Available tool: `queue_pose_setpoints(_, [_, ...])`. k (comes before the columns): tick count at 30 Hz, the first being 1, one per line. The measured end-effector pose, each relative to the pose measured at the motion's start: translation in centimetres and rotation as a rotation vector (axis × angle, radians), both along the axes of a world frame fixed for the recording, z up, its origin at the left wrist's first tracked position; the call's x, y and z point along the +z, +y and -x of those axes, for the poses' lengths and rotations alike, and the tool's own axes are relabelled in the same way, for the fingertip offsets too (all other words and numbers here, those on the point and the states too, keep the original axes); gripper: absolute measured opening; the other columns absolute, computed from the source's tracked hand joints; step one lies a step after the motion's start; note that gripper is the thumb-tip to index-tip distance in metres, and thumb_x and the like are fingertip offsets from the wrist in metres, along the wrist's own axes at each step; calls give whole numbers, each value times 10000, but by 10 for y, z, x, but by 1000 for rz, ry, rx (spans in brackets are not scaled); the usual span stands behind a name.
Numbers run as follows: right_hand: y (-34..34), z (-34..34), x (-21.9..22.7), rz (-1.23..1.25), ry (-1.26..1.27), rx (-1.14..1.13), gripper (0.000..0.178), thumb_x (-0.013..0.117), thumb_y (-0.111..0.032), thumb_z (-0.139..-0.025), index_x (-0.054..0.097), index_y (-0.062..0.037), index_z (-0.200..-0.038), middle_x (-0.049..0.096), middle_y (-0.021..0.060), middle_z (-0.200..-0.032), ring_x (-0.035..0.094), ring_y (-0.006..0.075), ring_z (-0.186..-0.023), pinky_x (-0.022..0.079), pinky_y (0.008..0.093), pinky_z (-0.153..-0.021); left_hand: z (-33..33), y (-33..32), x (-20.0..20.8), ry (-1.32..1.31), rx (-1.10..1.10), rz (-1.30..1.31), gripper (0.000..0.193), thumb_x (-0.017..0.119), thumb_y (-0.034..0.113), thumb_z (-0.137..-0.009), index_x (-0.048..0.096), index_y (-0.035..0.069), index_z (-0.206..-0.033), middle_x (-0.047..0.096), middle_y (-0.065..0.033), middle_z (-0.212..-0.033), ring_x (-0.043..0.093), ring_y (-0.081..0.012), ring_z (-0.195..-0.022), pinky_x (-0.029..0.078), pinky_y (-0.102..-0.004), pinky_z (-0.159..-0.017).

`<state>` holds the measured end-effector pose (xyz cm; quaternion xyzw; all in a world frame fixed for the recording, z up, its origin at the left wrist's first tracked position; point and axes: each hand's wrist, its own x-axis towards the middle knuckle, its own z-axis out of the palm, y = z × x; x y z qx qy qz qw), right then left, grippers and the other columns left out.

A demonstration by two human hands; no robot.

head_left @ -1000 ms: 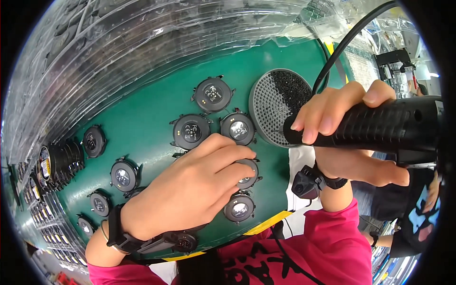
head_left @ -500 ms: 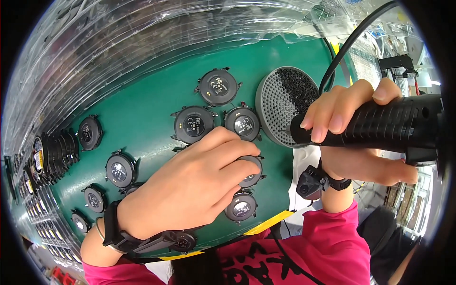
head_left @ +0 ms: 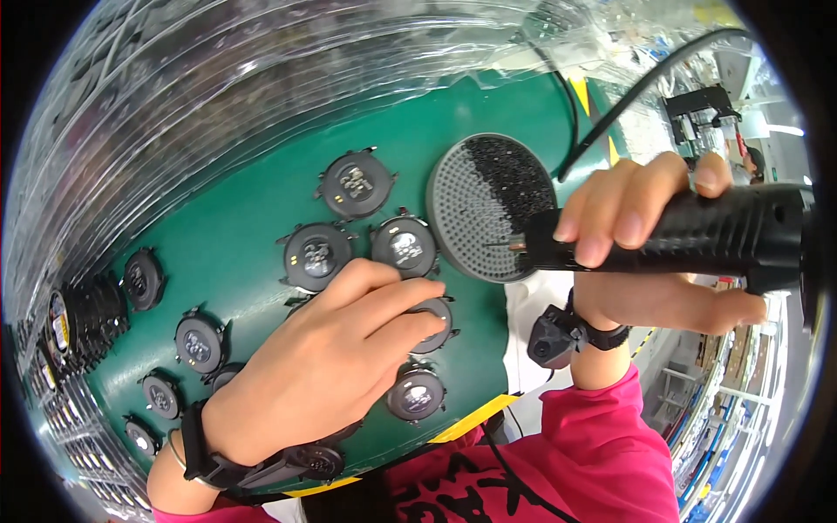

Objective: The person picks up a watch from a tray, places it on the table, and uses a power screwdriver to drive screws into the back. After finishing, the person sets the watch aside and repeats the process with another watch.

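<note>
The right hand (head_left: 649, 196) grips a black ribbed cylindrical driver (head_left: 689, 235), tip over the six-o'clock part of a round grey dimpled tray (head_left: 462, 205) — seemingly a pick-up step, calling for steady aim. At the tray's seven o'clock, the left hand (head_left: 323, 366) touches a round black watch case (head_left: 432, 343) — grasp unclear. Neighbouring watch cases (head_left: 356, 185) bear pale printing.

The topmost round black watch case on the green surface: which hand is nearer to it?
The left hand. It is below the topmost watch case in the picture, not touching it; the right hand, gripping a black tool, is farther, to its right.
</note>
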<state>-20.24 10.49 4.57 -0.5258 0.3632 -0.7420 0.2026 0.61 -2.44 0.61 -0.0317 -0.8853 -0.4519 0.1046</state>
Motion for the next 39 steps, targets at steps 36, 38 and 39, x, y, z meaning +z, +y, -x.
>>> queue_pose_setpoints(36, [-5,-7,-7,83,106,-44,818,565,-809,-756,397,-88,-1104,566,90,-727,575,213,-497,516,357,-454,-1,1,0,15,47,-14,401,775,19,-682,660,65,-1063,623,-64,-1242,557,-309,-1025,516,-390,-850])
queue_pose_setpoints(38, [3,-14,2,66,-50,-29,780,583,-778,-773,397,-94,-1098,568,94,-724,580,220,-489,525,362,-456,1,2,-1,14,52,-19,400,775,20,-683,662,65,-1064,622,-60,-1244,557,-304,-1020,517,-386,-846])
queue_pose_setpoints(39, [5,-17,3,57,-129,-22,761,592,-762,-782,397,-97,-1095,569,96,-723,583,223,-486,529,365,-457,2,2,-3,20,49,-17,398,775,21,-684,664,65,-1063,622,-57,-1248,557,-299,-1016,519,-382,-842])
